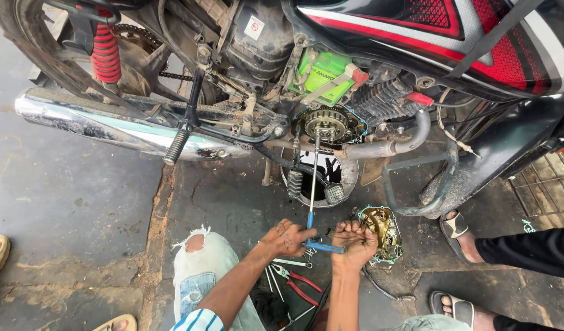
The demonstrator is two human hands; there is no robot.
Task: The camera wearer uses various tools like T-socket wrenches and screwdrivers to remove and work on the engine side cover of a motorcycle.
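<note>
Both hands on a T-handle wrench [312, 202]. Left hand [286, 238] clenched around the blue crossbar at its left end; right hand [353, 241] clenched around the crossbar's right end, knuckles up. The two hands sit close together, the crossbar spanning the small gap between them.

The wrench's long steel shaft runs straight ahead from the hands and away from the person, its far tip seated in the centre of the exposed clutch assembly [325, 122] on the motorcycle [416, 37].

Just right of the right hand, touching or nearly so: a removed engine cover [383, 230], inner face up, lying on the ground. Directly ahead of the hands, under the engine: a round drain pan [349, 175] with dark liquid. Below the hands, nearer the person: red-handled pliers [301, 286] and loose spanners on the ground, beside the person's torn light jeans.

Far right of the right hand: another person's sandalled feet [454, 225]. Far left of the left hand: the chrome exhaust [98, 125].
</note>
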